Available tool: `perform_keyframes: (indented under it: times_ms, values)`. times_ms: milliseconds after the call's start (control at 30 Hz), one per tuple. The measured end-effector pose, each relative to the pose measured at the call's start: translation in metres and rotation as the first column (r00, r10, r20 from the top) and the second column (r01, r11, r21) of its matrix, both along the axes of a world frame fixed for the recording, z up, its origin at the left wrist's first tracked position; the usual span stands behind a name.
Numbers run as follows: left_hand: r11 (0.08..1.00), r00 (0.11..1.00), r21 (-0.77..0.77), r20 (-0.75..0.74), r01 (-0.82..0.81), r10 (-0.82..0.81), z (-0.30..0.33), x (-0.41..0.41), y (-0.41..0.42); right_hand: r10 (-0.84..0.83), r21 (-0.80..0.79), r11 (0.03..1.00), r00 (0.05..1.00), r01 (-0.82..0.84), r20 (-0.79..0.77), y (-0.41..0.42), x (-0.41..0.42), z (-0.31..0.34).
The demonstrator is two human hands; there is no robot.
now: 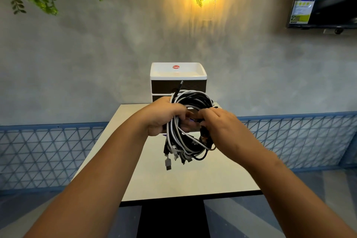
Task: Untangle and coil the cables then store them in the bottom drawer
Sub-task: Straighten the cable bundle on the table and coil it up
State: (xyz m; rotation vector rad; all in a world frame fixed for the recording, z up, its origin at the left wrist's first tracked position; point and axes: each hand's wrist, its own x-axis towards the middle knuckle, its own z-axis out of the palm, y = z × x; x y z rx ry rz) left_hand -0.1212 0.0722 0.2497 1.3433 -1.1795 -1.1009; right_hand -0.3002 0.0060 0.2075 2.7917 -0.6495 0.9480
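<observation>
Both hands hold the cable bundle (188, 121) above the bench (193, 179), in front of the drawer unit (178, 81). The left hand (164, 118) wraps its left side; the right hand (220, 123) pinches strands on its right. Plug ends hang downward.

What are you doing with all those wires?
A person is holding a bundle of black and white cables up above a small table. The left hand grips one side of the bundle and the right hand pinches the other side. Plug ends dangle underneath. A little drawer box stands at the back of the table, behind the cables; its bottom drawer is hidden by them.
</observation>
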Motion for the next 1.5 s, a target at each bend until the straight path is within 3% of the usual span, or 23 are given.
perform_keyframes:
  times_ms: [200, 267, 333, 433, 533, 600, 667, 733, 867, 1033, 1233, 1333, 1400, 1500]
  values:
    - [0.999, 0.997, -0.015, 0.066, -0.049, 0.050, 0.002, 0.004, 0.002, 0.095, -0.009, 0.995, 0.990, -0.097, -0.108, -0.008, -0.018, 0.000]
    - [0.998, 0.992, -0.024, 0.110, -0.059, 0.062, 0.001, 0.003, 0.003, 0.090, -0.047, 0.995, 0.995, -0.092, -0.038, -0.006, -0.021, -0.001]
    - [0.998, 0.987, -0.030, 0.152, -0.051, 0.055, 0.001, 0.002, 0.002, 0.103, -0.020, 0.995, 0.983, -0.101, 0.149, -0.002, -0.022, 0.003]
    - [0.999, 0.976, -0.016, 0.213, 0.042, -0.037, 0.002, 0.000, 0.002, 0.043, 0.159, 0.980, 0.900, -0.123, 0.433, 0.006, -0.017, 0.017]
    - [0.992, 0.951, 0.009, 0.286, 0.122, -0.120, 0.004, -0.007, 0.004, -0.034, 0.426, 0.896, 0.938, -0.125, 0.346, 0.003, -0.010, 0.029]
    - [0.987, 0.941, 0.007, 0.299, 0.162, -0.157, 0.006, -0.011, 0.006, 0.021, 0.599, 0.779, 0.963, -0.185, 0.269, -0.001, -0.006, 0.029]
    - [0.979, 0.933, 0.012, 0.301, 0.204, -0.199, 0.008, -0.012, 0.008, 0.086, 0.683, 0.672, 0.946, -0.288, 0.314, 0.001, -0.004, 0.024]
    - [0.977, 0.929, 0.022, 0.307, 0.211, -0.208, 0.008, -0.011, 0.009, 0.105, 0.689, 0.615, 0.905, -0.384, 0.411, 0.004, -0.004, 0.019]
    - [0.987, 0.948, 0.017, 0.275, 0.161, -0.159, 0.009, -0.007, 0.007, 0.097, 0.642, 0.632, 0.866, -0.434, 0.491, 0.009, 0.000, 0.014]
    - [0.976, 0.971, -0.033, 0.104, 0.217, -0.213, 0.016, 0.000, 0.010, 0.089, 0.600, 0.609, 0.796, -0.519, 0.598, 0.012, 0.004, 0.018]
    - [0.988, 0.911, -0.057, 0.397, 0.147, -0.112, 0.028, 0.014, 0.014, 0.042, 0.580, 0.632, 0.770, -0.514, 0.637, 0.008, 0.008, 0.017]
    - [0.986, 0.875, -0.033, 0.466, 0.162, -0.128, 0.025, 0.014, 0.017, 0.023, 0.575, 0.623, 0.747, -0.530, 0.664, 0.006, 0.008, 0.020]
    - [0.983, 0.909, -0.068, 0.397, 0.169, -0.128, 0.016, 0.006, 0.015, 0.018, 0.568, 0.626, 0.739, -0.534, 0.674, 0.003, 0.011, 0.021]
    - [0.989, 0.970, -0.141, 0.244, 0.037, -0.001, 0.007, -0.003, 0.011, 0.014, 0.582, 0.606, 0.739, -0.543, 0.674, 0.000, 0.015, 0.020]
